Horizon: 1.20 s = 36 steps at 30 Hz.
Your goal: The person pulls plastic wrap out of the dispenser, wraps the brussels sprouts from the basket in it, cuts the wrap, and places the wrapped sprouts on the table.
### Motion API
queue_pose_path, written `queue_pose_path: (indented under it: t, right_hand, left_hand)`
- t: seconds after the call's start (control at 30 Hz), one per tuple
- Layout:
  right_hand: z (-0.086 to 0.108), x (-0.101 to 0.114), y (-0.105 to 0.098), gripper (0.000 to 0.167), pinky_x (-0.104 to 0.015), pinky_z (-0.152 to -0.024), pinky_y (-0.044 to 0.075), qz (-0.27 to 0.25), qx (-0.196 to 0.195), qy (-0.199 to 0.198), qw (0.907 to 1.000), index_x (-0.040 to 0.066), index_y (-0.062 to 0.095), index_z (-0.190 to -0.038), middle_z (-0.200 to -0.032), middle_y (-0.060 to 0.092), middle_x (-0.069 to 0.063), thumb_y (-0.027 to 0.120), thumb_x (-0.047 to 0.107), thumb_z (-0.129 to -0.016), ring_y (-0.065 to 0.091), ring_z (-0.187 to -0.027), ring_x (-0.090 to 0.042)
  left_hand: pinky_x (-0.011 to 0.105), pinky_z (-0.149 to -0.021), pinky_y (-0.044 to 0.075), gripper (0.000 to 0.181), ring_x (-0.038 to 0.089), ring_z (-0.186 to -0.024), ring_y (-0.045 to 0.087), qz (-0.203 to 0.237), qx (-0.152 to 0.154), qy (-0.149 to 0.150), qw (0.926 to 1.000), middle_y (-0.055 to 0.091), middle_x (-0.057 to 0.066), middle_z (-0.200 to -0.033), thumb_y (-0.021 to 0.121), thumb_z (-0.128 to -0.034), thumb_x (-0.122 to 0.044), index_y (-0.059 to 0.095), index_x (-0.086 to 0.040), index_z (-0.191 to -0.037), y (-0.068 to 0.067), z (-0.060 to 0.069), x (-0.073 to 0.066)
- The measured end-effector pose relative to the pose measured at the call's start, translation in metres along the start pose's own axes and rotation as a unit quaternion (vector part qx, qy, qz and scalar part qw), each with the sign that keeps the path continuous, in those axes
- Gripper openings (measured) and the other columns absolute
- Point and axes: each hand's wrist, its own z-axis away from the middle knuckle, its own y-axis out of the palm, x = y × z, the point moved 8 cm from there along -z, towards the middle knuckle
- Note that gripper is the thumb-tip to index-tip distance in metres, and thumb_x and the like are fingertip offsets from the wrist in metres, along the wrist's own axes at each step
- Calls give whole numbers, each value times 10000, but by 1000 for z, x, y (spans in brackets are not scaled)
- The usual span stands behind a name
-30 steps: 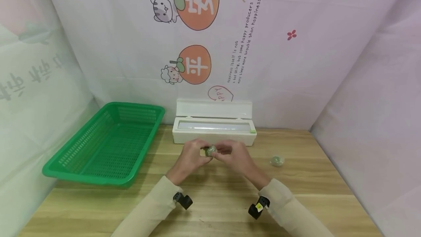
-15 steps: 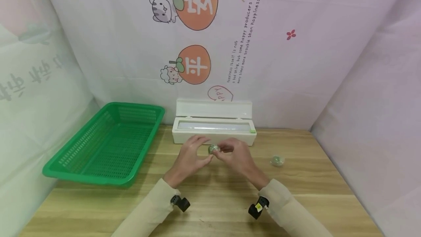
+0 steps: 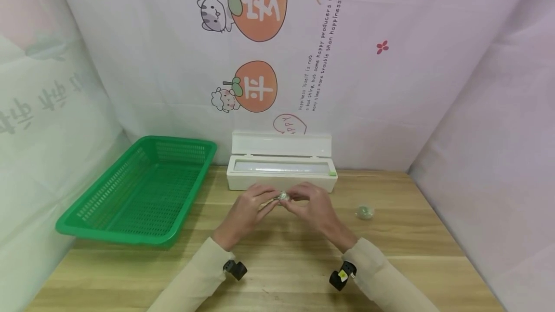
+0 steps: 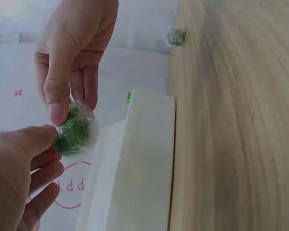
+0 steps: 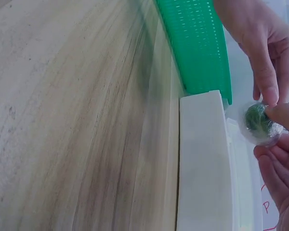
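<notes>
Between my two hands, just in front of the white box, is a small green ball wrapped in cling film (image 3: 284,197). My right hand (image 3: 314,208) holds it between thumb and fingers. The fingertips of my left hand (image 3: 244,215) pinch the film at its left side. In the left wrist view, the wrapped green ball (image 4: 74,132) shows dark green through crinkled clear film, with both thumbs on it. The right wrist view shows the ball (image 5: 258,120) with film gathered near the thumbs. What the green thing inside is cannot be told.
A second wrapped green ball (image 3: 364,213) lies on the wooden table (image 3: 299,273) to the right. Behind my hands stands a white cling film box (image 3: 282,182), lid raised. To the left is a green plastic basket (image 3: 179,220). Printed white cloth (image 3: 355,124) encloses the back and sides.
My left hand drew its fingers apart from the ball half a second ago, then came back and now pinches the film. My right hand keeps holding the ball, which shifted slightly right.
</notes>
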Motion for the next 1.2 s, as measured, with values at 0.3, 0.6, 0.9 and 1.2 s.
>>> queue_pose_path:
  t: [0.3,0.6,0.9,1.2]
  right_hand:
    - [6,-5,-4,216,-256,-882,649,-624,-196,23,9979,110,803,-1069,-1080,778,-35,871,194,-882,774,-967,-191]
    - [16,-12,-16,315,-345,-933,650,-375,124,219,9990,127,778,-1169,-1162,769,-31,870,239,-890,765,-1067,-225]
    - [34,-15,-39,198,-360,-840,674,722,425,-246,9962,136,813,-1072,-1064,811,-8,867,179,-886,772,-957,-187]
    - [73,-55,-80,181,-357,-828,668,1202,695,463,9892,204,809,-1055,-1086,803,28,869,215,-884,762,-955,-155]
  left_hand:
    - [370,-934,652,290,240,-1071,778,1084,-113,-836,9905,792,114,-1160,828,-912,-135,791,-41,-1183,7,6,12]
    - [304,-953,638,261,221,-1096,764,2214,3,-1200,9678,797,80,-1159,835,-896,-107,808,-74,-1153,22,4,17]
    - [237,-951,620,226,159,-1072,773,2573,620,-1310,9554,815,37,-1147,834,-903,-161,817,-95,-1118,61,-9,-2]
    - [119,-929,570,206,72,-1053,750,2663,1169,-1305,9478,819,16,-1130,845,-895,-162,823,-112,-1094,124,-28,-35]
